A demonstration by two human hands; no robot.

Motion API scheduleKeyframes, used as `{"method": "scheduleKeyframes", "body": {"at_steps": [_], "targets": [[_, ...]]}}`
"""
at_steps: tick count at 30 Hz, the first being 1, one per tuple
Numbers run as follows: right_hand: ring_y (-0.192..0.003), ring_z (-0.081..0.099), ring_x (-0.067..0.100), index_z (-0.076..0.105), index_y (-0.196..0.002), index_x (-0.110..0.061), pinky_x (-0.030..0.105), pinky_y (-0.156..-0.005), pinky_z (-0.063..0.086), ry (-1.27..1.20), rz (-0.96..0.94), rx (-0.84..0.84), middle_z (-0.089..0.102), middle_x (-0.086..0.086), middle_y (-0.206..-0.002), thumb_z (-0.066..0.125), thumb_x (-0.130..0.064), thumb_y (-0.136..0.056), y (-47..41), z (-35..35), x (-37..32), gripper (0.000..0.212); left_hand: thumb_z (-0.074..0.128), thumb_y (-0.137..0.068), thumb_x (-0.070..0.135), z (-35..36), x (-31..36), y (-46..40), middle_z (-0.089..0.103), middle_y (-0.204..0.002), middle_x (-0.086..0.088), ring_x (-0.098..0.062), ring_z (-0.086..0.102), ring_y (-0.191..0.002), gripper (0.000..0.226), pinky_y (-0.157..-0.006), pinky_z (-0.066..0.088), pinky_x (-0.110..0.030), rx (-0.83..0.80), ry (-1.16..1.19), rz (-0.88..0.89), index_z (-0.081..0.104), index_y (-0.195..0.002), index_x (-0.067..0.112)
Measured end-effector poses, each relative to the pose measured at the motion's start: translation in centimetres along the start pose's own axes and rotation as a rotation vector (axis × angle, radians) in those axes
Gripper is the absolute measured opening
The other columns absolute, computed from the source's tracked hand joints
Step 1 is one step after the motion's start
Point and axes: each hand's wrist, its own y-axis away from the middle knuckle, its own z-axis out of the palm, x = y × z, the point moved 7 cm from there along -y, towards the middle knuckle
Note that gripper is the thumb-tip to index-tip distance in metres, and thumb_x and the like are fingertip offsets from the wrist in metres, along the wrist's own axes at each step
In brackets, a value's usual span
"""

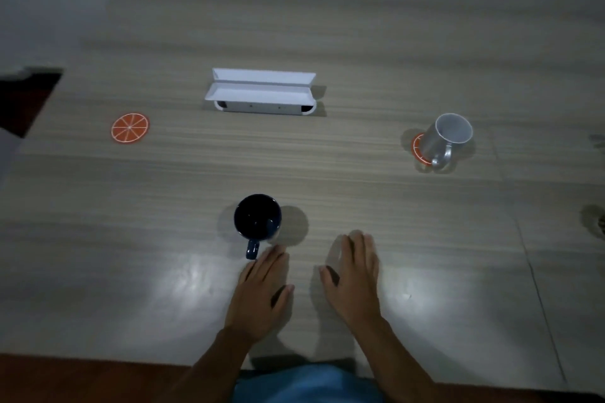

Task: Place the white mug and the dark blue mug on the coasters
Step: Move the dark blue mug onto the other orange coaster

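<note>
The white mug [448,137] stands upright on an orange coaster [416,148] at the right, its handle toward me; most of that coaster is hidden under it. A second orange-slice coaster [130,128] lies bare at the left. The dark blue mug [257,219] stands on the table in the middle front, its handle pointing toward me. My left hand [262,291] lies flat just behind and right of that handle, fingertips close to it, holding nothing. My right hand [355,275] rests flat beside it, fingers apart, also holding nothing.
A white open box [262,91] stands at the table's middle back. The wooden table [393,49] has a near edge at the bottom of the view and a corner at the far left. Dark blurry shapes show at the right edge.
</note>
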Motion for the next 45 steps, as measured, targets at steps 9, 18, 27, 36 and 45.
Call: {"method": "scheduleKeyframes", "body": {"at_steps": [9, 18, 27, 36, 45], "targets": [[-0.16, 0.005, 0.035, 0.024, -0.16, -0.013, 0.059, -0.126, 0.006, 0.212, -0.125, -0.078, 0.012, 0.015, -0.172, 0.033, -0.067, -0.092, -0.9, 4.0, -5.7, 0.086, 0.064, -0.096, 0.04, -5.2, -8.5, 3.2, 0.03, -0.165, -0.005, -0.02, 0.024, -0.152, 0.07, -0.114, 0.023, -0.043, 0.173, 0.144, -0.436, 0.033, -0.154, 0.014], [-0.16, 0.005, 0.033, 0.016, -0.161, -0.011, 0.058, -0.127, 0.013, 0.298, -0.086, -0.008, 0.007, 0.015, -0.172, 0.031, -0.067, -0.094, -1.1, 5.3, -6.2, 0.089, 0.079, -0.078, 0.054, -8.6, -5.8, -1.0, 0.025, -0.165, 0.004, -0.008, 0.03, -0.142, 0.104, -0.113, 0.022, -0.038, 0.1, 0.337, -0.214, 0.018, -0.157, 0.026], [-0.161, -0.001, 0.027, 0.017, -0.161, -0.016, 0.053, -0.129, 0.007, 0.276, -0.051, -0.017, 0.006, 0.009, -0.173, 0.032, -0.068, -0.094, -1.3, 5.1, -6.4, 0.087, 0.081, -0.085, 0.017, -10.2, -4.1, -4.0, 0.049, -0.145, 0.009, -0.005, 0.049, -0.134, 0.079, -0.107, 0.047, -0.026, 0.159, 0.681, -0.085, 0.037, -0.148, 0.036], [-0.161, 0.001, 0.026, 0.017, -0.162, -0.015, 0.053, -0.129, 0.009, 0.292, -0.047, 0.0, 0.008, 0.01, -0.173, 0.033, -0.066, -0.095, -1.3, 5.4, -6.3, 0.086, 0.081, -0.084, 0.011, -11.9, -5.9, -2.6, 0.066, -0.103, -0.003, -0.006, 0.065, -0.095, 0.021, -0.079, 0.054, -0.016, 0.36, 0.497, -0.034, 0.07, -0.101, 0.006], [-0.16, -0.007, 0.025, 0.001, -0.162, -0.007, 0.052, -0.13, 0.003, 0.3, -0.062, -0.033, -0.001, 0.011, -0.173, 0.027, -0.07, -0.096, -2.5, 7.4, -9.4, 0.094, 0.08, -0.085, 0.007, -14.1, -8.3, -2.4, 0.078, -0.097, 0.007, -0.003, 0.074, -0.091, 0.02, -0.083, 0.057, -0.017, 0.413, 0.754, -0.246, 0.078, -0.104, 0.014]]}}
